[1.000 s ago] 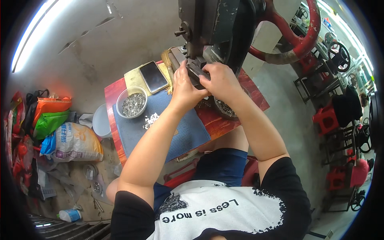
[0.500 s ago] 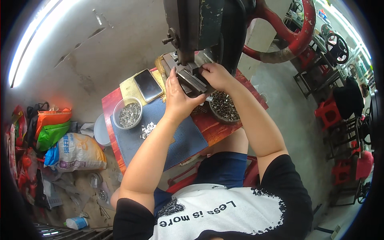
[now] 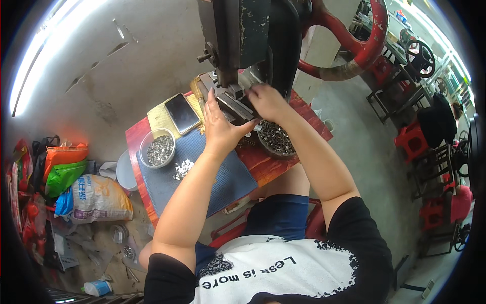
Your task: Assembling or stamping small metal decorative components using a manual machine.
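Our left hand (image 3: 218,129) spreads wide, thumb and fingers against the metal block (image 3: 236,106), which sits below the press ram (image 3: 228,75) toward the table's (image 3: 266,173) far edge; our right hand (image 3: 268,104) curls its blurred fingers just beside the ram, and we cannot tell whether they grasp anything. Near the table's left edge we see a clear bowl (image 3: 143,157) of small metal pieces (image 3: 160,150), and by the table's near edge, partly behind our right forearm (image 3: 316,147), a round tub (image 3: 268,150).
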Demonstrator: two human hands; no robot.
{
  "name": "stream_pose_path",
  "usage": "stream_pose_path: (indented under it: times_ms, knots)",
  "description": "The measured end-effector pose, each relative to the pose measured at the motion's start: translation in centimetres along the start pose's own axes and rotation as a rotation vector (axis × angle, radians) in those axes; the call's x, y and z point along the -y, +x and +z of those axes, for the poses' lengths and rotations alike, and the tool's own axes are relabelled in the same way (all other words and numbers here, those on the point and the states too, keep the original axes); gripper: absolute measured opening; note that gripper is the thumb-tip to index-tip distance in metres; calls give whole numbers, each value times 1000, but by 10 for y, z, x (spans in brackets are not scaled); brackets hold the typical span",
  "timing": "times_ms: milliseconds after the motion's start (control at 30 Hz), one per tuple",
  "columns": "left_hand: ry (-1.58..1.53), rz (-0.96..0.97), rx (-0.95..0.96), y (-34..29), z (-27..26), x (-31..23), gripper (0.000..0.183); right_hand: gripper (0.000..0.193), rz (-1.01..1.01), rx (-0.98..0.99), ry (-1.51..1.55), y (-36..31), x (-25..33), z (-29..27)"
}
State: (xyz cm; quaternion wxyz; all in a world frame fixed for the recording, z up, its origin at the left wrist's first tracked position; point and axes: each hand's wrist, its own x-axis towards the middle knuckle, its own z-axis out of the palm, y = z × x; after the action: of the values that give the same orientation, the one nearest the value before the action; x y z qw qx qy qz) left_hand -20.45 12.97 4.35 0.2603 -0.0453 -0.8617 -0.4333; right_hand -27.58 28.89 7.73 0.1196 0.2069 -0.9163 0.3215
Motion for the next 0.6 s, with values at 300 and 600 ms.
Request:
stream_pose_path:
  times_ms: [300, 600]
  knots:
    - [-73, -24, 4, 2, -7, -8, 135, 58, -45, -1160, -165, -14, -82, -146]
    - [70, -24, 66, 33, -22, 24, 142, 22, 21, -746, 156, 7, -53, -226]
